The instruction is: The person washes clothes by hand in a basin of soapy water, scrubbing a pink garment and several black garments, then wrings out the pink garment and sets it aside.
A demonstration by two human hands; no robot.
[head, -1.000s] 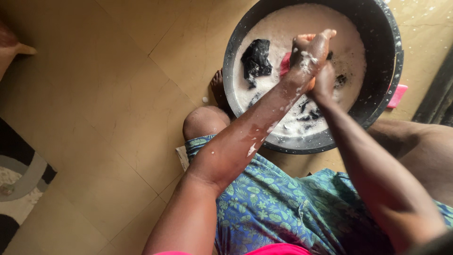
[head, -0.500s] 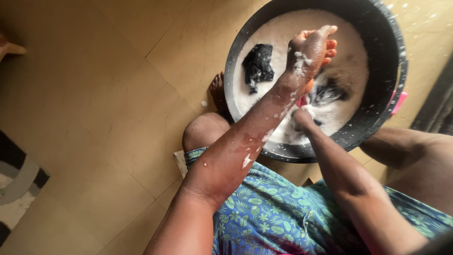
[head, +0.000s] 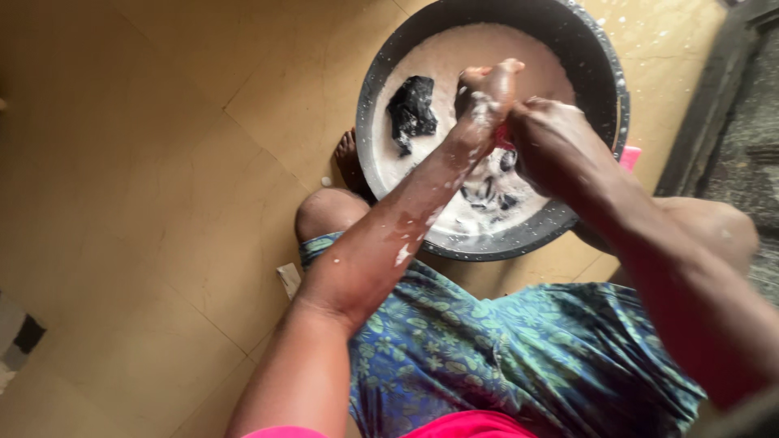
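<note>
A: Where are the hands?

B: Both are over the basin (head: 610, 97), above the suds (head: 454, 61). The left hand (head: 485, 88) is curled shut, foam on its knuckles and down the forearm. The right hand (head: 552, 142) is pressed against it, fingers closed too.

A: Gripping what?

B: A pink cloth (head: 505, 136). Only a sliver shows, pinched between the two hands just above the water. I cannot tell which hand holds more of it.

A: Anything else in the basin?

B: A black garment (head: 411, 107) pokes out of the suds to the left of the hands, apart from them. More dark cloth (head: 487, 191) lies half sunk below them.

A: And around it?

B: A tan tiled floor (head: 162, 162), a foot (head: 349, 158) touching the basin's left side, and a blue leaf-print wrap (head: 503, 349) across the lap.
</note>
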